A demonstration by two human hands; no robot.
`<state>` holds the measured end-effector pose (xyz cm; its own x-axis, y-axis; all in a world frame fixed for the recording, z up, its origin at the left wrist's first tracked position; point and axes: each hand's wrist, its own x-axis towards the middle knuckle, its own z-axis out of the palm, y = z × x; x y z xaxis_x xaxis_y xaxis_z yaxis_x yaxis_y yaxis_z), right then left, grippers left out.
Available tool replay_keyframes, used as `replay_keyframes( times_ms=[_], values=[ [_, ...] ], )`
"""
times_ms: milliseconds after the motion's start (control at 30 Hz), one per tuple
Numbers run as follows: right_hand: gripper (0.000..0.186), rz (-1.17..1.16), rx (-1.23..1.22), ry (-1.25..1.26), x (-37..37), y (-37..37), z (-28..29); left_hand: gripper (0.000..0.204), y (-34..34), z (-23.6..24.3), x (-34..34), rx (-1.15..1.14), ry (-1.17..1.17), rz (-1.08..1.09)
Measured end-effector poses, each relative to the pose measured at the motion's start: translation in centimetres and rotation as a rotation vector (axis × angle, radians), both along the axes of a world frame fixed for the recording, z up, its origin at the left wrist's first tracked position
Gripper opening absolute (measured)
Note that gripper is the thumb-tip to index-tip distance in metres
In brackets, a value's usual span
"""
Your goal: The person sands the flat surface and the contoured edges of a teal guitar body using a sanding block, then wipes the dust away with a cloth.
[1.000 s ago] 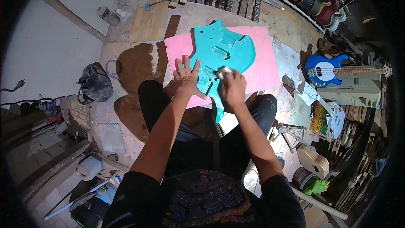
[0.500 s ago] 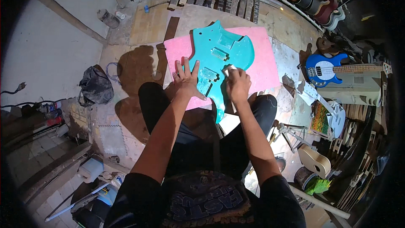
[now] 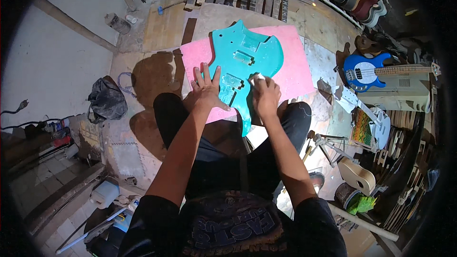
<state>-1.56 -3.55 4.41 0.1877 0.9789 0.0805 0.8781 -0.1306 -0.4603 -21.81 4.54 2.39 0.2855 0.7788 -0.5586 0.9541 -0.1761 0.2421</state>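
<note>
Workshop floor with a pink sheet (image 3: 297, 66) under both hands; teal guitar body (image 3: 267, 56) lies on it, between and ahead of them.
Spread flat, the left hand (image 3: 206, 90) grips nothing, thumb and index finger at the body's edge; the right hand (image 3: 267, 96) pinches a whitish pad (image 3: 257, 77) over the opposite edge. Probably solid wood, the body should feel stiff and fairly heavy, its coating slick and easily scratched; the rims beyond each hand look surer to hold than the flat face.
</note>
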Motion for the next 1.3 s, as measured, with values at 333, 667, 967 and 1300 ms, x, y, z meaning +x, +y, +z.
replay_keyframes(
  times_ms=[333,667,967,1300],
  values=[
    [0.05,0.05,-0.084,0.135,-0.2,-1.9,-1.4,0.174,0.0,-0.1,0.1,-0.019,0.001,0.01],
    [0.05,0.274,0.012,0.002,-2.1,-7.5,-1.5,0.175,0.3,0.0,-0.1,-0.028,0.035,-0.002],
    [0.049,0.101,0.045,-0.025,-0.6,-2.9,-2.9,0.175,0.2,-0.1,0.5,-0.02,0.025,-0.001],
    [0.052,0.058,0.025,0.101,0.1,1.5,0.2,0.172,0.1,0.3,0.1,0.004,0.005,0.007]
  ],
)
